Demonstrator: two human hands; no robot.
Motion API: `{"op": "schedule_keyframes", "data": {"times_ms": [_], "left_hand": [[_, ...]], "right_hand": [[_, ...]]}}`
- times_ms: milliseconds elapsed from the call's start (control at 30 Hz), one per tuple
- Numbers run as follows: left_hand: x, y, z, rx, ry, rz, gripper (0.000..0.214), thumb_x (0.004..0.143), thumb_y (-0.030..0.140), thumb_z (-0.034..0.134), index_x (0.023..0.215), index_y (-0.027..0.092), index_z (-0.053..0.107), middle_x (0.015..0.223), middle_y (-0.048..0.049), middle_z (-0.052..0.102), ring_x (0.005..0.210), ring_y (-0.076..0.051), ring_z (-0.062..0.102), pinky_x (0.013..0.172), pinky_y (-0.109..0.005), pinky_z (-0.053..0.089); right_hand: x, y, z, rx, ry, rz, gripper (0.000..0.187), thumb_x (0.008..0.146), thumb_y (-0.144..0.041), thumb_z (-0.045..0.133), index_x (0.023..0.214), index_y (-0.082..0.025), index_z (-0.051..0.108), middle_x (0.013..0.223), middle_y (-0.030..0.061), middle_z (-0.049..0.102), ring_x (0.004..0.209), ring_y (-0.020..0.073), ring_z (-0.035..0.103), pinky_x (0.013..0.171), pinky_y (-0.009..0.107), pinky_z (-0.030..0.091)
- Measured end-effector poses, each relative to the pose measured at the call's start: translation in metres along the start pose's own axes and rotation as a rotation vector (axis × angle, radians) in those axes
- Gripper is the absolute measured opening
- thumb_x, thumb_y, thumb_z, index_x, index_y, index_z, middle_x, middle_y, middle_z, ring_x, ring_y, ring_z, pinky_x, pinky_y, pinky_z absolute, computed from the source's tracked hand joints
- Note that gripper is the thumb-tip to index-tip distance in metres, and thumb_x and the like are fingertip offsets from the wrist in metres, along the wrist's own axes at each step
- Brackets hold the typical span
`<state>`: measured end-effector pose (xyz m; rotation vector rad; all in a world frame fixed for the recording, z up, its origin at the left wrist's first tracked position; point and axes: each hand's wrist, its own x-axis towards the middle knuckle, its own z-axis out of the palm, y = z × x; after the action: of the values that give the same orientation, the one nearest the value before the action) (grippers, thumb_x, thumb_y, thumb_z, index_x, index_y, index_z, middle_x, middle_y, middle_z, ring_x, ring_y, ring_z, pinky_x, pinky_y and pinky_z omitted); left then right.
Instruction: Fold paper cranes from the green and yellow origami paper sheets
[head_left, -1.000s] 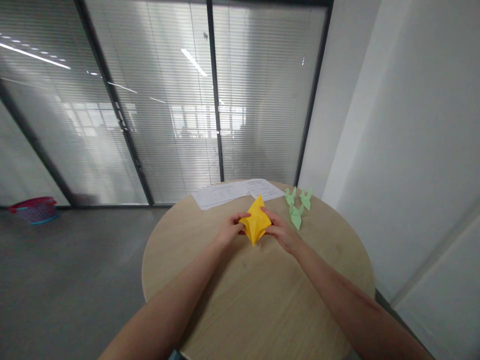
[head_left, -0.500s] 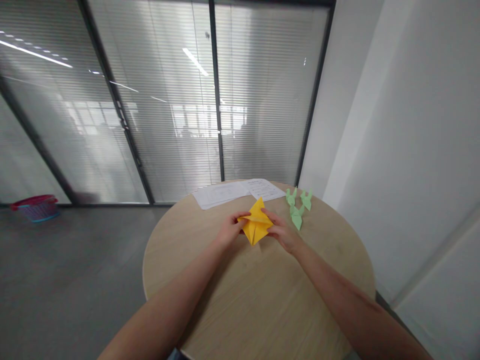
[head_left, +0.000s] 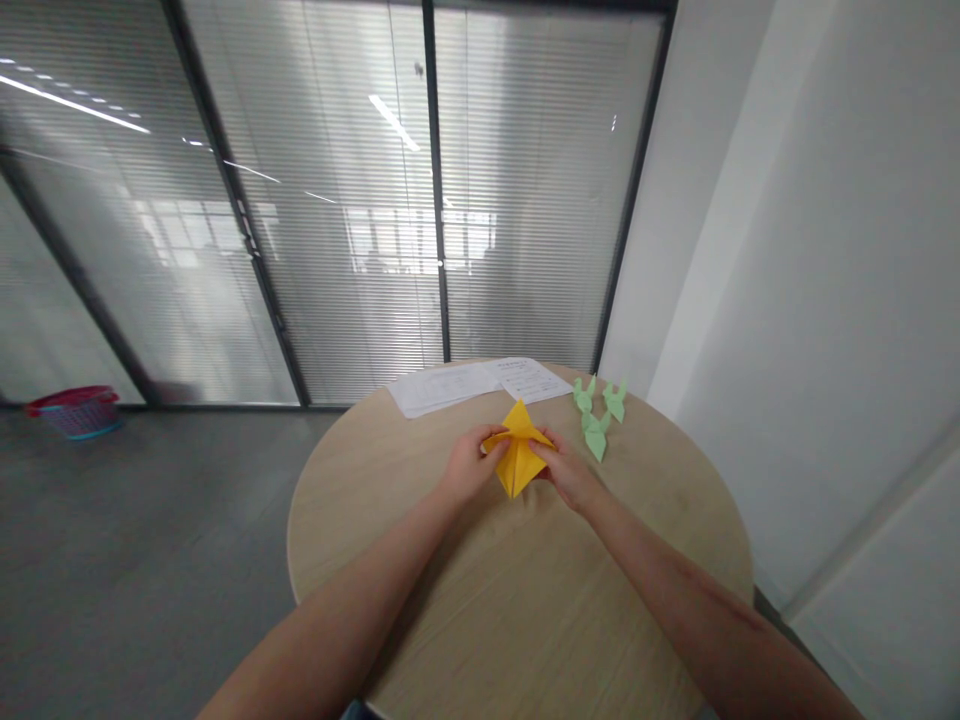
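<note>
A yellow folded origami paper (head_left: 517,465) is held between my two hands above the round wooden table. Its top corner points away from me and another corner points toward me, with a crease running down the lower part. My left hand (head_left: 471,464) pinches its left side, thumb on top. On the right side, my right hand (head_left: 568,470) grips it, thumb on the upper face and the other fingers partly hidden behind the paper.
Three green origami figures (head_left: 595,436) stand on the table (head_left: 510,600) to the right, beyond my right hand. White printed sheets (head_left: 450,388) lie along the far edge. A red and blue basket (head_left: 79,415) sits on the floor at left. Glass panels and a white wall enclose the table.
Both thumbs have moved onto the paper's upper face, and its side flaps now spread more to the sides. The paper has shifted slightly toward me.
</note>
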<state>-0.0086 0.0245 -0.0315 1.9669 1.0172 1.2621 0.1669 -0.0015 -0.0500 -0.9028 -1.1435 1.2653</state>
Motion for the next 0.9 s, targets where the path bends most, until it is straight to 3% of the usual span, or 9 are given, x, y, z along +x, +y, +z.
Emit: {"op": "schedule_keyframes", "data": {"times_ms": [133,267,400,533,633,767,900], "left_hand": [[-0.006,0.006,0.0,-0.092,-0.069,0.037,0.046,0.092,0.048,0.042,0.113,0.014,0.065,0.113,-0.0123,0.067,0.104,-0.026,0.061,0.083,-0.036,0.053],[-0.01,0.007,0.0,-0.236,-0.126,-0.002,0.058,0.096,0.052,0.025,0.116,0.013,0.063,0.111,-0.012,0.067,0.1,-0.025,0.062,0.073,-0.033,0.056],[-0.009,0.008,0.0,-0.205,-0.113,-0.008,0.053,0.094,0.054,0.034,0.116,0.015,0.062,0.108,-0.0106,0.068,0.096,-0.024,0.063,0.073,-0.032,0.055],[-0.008,0.013,0.0,-0.136,-0.138,0.085,0.045,0.092,0.048,0.045,0.119,0.015,0.062,0.115,-0.0102,0.067,0.101,-0.024,0.062,0.086,-0.034,0.05],[-0.007,0.016,0.0,-0.094,-0.129,0.095,0.043,0.093,0.044,0.044,0.118,0.015,0.063,0.115,-0.0098,0.067,0.103,-0.023,0.062,0.091,-0.034,0.047],[-0.006,0.015,0.0,-0.028,-0.113,0.054,0.042,0.092,0.042,0.044,0.113,0.014,0.066,0.106,-0.009,0.07,0.094,-0.022,0.063,0.084,-0.032,0.048],[-0.004,0.01,0.0,0.021,-0.118,-0.009,0.04,0.089,0.044,0.048,0.096,0.013,0.072,0.086,-0.0069,0.072,0.077,-0.02,0.063,0.068,-0.028,0.047]], "right_hand": [[0.002,0.004,0.0,0.051,0.058,0.008,0.039,0.075,-0.043,0.068,0.109,-0.025,0.059,0.107,0.0047,0.068,0.094,0.0234,0.066,0.071,0.033,0.055],[0.003,0.005,0.0,0.075,0.072,0.025,0.038,0.076,-0.043,0.068,0.108,-0.024,0.06,0.111,0.0057,0.069,0.099,0.0252,0.066,0.073,0.034,0.056],[0.0,0.003,0.001,0.08,0.039,0.033,0.038,0.076,-0.042,0.069,0.107,-0.023,0.06,0.11,0.007,0.069,0.096,0.0252,0.067,0.072,0.035,0.057],[-0.001,0.005,0.002,0.066,0.016,0.028,0.039,0.078,-0.043,0.068,0.11,-0.022,0.059,0.11,0.0078,0.068,0.092,0.0243,0.067,0.073,0.036,0.057],[0.0,0.007,0.003,0.077,0.033,0.018,0.04,0.079,-0.043,0.065,0.113,-0.023,0.057,0.111,0.0072,0.067,0.093,0.0235,0.066,0.073,0.035,0.057],[0.001,0.007,0.004,0.021,0.034,-0.011,0.043,0.079,-0.043,0.065,0.116,-0.024,0.056,0.109,0.0063,0.067,0.093,0.0236,0.066,0.074,0.035,0.056],[-0.001,0.007,0.003,-0.111,0.02,-0.131,0.041,0.079,-0.043,0.066,0.115,-0.025,0.057,0.109,0.0055,0.066,0.098,0.0236,0.064,0.084,0.037,0.053]]}}
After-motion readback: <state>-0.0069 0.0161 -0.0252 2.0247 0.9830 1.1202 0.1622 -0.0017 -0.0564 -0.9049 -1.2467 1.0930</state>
